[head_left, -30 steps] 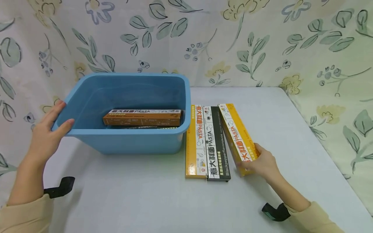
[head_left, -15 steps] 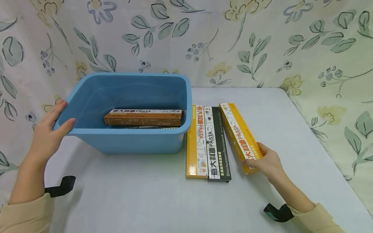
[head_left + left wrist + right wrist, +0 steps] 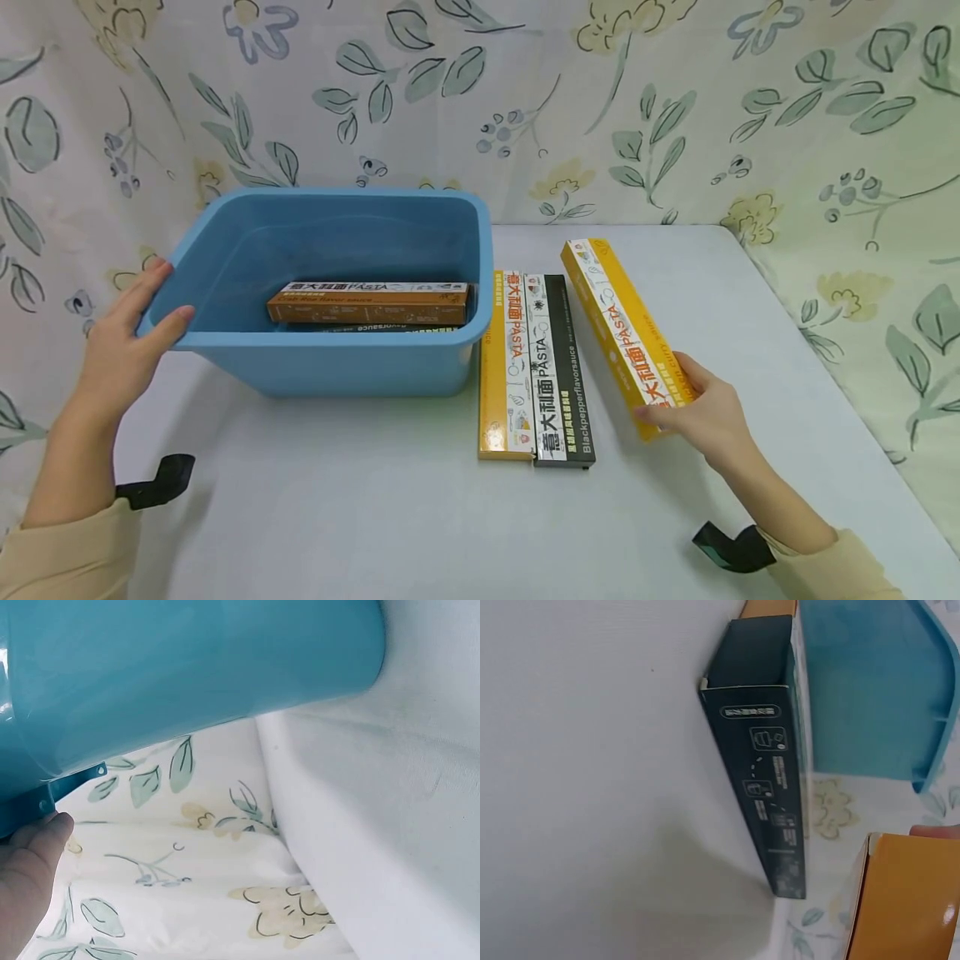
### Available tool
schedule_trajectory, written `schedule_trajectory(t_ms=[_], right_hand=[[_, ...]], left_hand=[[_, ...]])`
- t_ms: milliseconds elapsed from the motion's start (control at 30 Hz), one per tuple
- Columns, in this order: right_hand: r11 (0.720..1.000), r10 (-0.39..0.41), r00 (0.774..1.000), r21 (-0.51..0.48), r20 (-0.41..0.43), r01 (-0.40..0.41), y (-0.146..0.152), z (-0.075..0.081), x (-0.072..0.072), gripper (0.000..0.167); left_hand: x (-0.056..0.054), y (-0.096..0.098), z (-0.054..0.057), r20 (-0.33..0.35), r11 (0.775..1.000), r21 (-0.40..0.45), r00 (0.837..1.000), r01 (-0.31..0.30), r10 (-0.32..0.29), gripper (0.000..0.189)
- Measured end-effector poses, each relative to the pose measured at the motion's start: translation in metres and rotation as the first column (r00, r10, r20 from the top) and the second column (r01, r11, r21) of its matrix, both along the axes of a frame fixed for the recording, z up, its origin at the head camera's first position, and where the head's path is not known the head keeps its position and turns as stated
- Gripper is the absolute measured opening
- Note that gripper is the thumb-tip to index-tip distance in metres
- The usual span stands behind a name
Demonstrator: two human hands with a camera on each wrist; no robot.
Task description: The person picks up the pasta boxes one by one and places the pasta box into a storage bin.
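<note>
We grip bin w/ L hand, yel. box w/ R hand. In: brown box, dark box; not in: gold box, blk. box, on tbl.

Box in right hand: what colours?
Yellow and white box with orange-red lettering; best in the head view.

You see the dark box inside the blue tub mostly hidden; the left wrist view cuts your left hand.

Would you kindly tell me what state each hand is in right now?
Left hand: closed, gripping the rim of the blue plastic bin.
Right hand: closed, holding a yellow pasta box.
</note>
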State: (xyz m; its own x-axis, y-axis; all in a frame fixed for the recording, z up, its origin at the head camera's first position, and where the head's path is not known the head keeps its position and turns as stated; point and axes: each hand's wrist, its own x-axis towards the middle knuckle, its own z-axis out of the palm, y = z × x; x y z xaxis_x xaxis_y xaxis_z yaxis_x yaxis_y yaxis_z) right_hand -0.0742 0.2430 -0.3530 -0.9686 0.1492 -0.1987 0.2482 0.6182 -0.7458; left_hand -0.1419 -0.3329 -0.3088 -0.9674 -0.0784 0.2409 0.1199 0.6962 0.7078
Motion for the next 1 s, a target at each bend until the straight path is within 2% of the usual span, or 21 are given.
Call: schedule_trajectory(t_ms=[333, 1000], right_hand=[[0.997, 0.072, 0.994, 0.021, -0.078, -0.07, 0.008, 0.015, -0.001, 0.098], [0.994, 0.097, 0.976, 0.058, -0.193, -0.088, 0.003, 0.033, 0.003, 0.098]], left_hand=[[0.0, -0.001, -0.001, 0.021, 1.0, 0.01, 1.0, -0.001, 0.001, 0.068], [-0.001, -0.001, 0.0, 0.004, 1.0, -0.004, 1.0, -0.001, 0.001, 0.068]])
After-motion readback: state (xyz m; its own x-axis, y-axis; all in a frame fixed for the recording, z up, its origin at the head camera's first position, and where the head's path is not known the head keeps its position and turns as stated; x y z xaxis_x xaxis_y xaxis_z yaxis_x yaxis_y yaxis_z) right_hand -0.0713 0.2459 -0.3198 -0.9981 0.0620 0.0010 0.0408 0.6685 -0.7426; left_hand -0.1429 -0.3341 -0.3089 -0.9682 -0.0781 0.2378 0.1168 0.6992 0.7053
